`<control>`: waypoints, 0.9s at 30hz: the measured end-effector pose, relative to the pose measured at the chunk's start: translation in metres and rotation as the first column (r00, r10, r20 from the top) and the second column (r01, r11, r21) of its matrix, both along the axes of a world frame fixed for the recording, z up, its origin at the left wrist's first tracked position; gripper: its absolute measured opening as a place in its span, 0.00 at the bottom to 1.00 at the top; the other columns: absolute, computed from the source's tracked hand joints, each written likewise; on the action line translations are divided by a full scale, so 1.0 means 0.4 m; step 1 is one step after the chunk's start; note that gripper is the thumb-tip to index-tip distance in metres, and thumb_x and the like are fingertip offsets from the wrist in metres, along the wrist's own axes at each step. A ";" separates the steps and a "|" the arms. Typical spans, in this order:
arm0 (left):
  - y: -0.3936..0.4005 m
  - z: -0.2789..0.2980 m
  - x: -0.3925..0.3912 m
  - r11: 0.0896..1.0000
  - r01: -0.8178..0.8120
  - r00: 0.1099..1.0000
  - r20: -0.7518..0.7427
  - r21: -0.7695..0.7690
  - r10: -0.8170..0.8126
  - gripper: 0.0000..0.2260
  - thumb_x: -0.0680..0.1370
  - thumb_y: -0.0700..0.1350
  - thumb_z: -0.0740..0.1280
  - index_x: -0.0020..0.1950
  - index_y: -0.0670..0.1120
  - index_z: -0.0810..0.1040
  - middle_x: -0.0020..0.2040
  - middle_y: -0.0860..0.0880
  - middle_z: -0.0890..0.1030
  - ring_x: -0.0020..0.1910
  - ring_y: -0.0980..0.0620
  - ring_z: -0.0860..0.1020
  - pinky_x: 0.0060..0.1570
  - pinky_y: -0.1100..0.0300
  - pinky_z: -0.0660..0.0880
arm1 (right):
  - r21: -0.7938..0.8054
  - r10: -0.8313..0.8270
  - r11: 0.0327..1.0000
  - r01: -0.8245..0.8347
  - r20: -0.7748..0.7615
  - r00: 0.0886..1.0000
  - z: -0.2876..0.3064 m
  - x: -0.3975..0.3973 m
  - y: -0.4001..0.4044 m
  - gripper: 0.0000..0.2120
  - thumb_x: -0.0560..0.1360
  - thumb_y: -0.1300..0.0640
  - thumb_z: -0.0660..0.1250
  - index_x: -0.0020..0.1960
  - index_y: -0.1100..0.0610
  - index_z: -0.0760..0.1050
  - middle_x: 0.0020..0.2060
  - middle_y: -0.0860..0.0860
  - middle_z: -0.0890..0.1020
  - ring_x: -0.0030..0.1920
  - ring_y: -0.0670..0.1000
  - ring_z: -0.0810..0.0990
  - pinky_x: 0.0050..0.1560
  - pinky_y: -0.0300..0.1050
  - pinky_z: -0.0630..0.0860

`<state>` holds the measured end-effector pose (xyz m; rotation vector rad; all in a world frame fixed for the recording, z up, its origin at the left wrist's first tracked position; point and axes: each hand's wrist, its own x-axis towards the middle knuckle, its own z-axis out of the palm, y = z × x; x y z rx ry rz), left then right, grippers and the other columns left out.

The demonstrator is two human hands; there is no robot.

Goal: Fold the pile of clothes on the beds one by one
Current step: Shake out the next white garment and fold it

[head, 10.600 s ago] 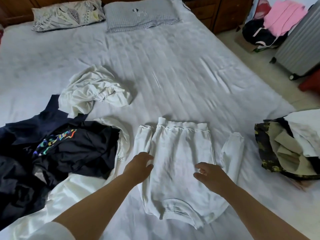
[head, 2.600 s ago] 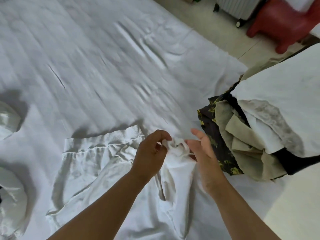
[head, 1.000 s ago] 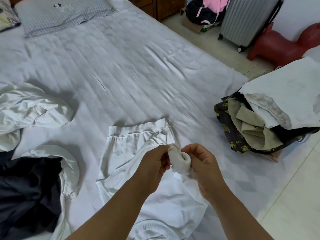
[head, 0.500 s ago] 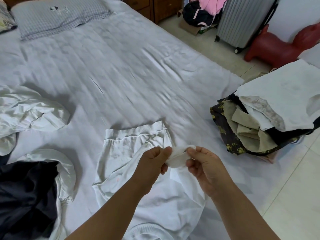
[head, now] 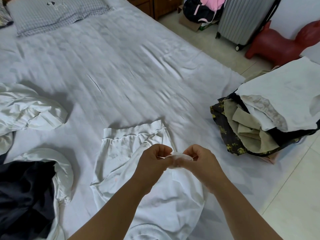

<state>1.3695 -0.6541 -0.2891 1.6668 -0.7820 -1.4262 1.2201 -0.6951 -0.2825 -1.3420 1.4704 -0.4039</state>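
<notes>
A white sweatshirt point(head: 124, 163) lies on the white bed sheet point(head: 121, 75), its ribbed hem toward the far side. My left hand point(head: 154, 161) and my right hand point(head: 200, 161) meet above it, each pinching one side of the sweatshirt's sleeve cuff point(head: 180, 157), which is lifted off the bed. The sleeve hangs down from the cuff between my wrists. At the left lie unfolded clothes: a crumpled white garment point(head: 29, 110) and a dark navy garment point(head: 24, 196) with white cloth around it.
A stack of folded clothes point(head: 270, 115) sits at the bed's right edge, white on top, olive and dark floral below. Beyond the bed are tiled floor, a grey suitcase point(head: 242, 19), a red toy animal point(head: 280, 44) and a checked pillow point(head: 57, 13).
Over the last second both hands have kept hold of the sleeve cuff and drawn it flatter between them. The view has barely shifted. Ten seconds ago the hands were pressing the sweatshirt's body flat.
</notes>
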 end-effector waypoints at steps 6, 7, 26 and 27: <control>-0.013 0.001 -0.015 0.970 0.229 0.932 0.305 -0.075 -0.197 0.08 0.73 0.39 0.70 0.45 0.53 0.78 0.42 0.55 0.76 0.27 0.64 0.71 0.29 0.72 0.66 | -0.347 0.033 0.928 -0.139 -0.294 0.955 -0.012 0.016 -0.023 0.07 0.70 0.69 0.62 0.38 0.58 0.68 0.34 0.51 0.74 0.34 0.50 0.73 0.32 0.40 0.70; -0.018 0.000 -0.012 0.968 0.215 0.920 0.360 -0.127 -0.157 0.09 0.73 0.40 0.71 0.46 0.55 0.79 0.45 0.56 0.76 0.34 0.65 0.73 0.35 0.71 0.68 | -0.229 -0.022 0.973 -0.010 -0.137 0.990 -0.007 0.018 -0.029 0.07 0.70 0.69 0.64 0.38 0.59 0.70 0.34 0.52 0.76 0.32 0.49 0.75 0.31 0.42 0.74; -0.109 -0.015 0.122 0.983 0.058 0.998 0.049 -0.174 -0.050 0.02 0.76 0.40 0.69 0.44 0.46 0.80 0.36 0.49 0.80 0.35 0.55 0.78 0.32 0.64 0.74 | 0.275 0.417 0.863 -0.425 0.090 0.905 -0.133 -0.046 -0.090 0.15 0.62 0.53 0.69 0.49 0.47 0.78 0.44 0.46 0.82 0.48 0.48 0.80 0.53 0.44 0.76; -0.105 -0.025 0.145 0.986 -0.006 1.000 0.004 -0.168 0.007 0.03 0.77 0.39 0.68 0.45 0.45 0.80 0.37 0.49 0.81 0.34 0.54 0.79 0.32 0.64 0.74 | 0.296 0.487 0.835 -0.464 -0.005 0.873 -0.145 -0.057 -0.093 0.10 0.63 0.49 0.71 0.41 0.52 0.77 0.38 0.46 0.81 0.44 0.48 0.79 0.49 0.42 0.74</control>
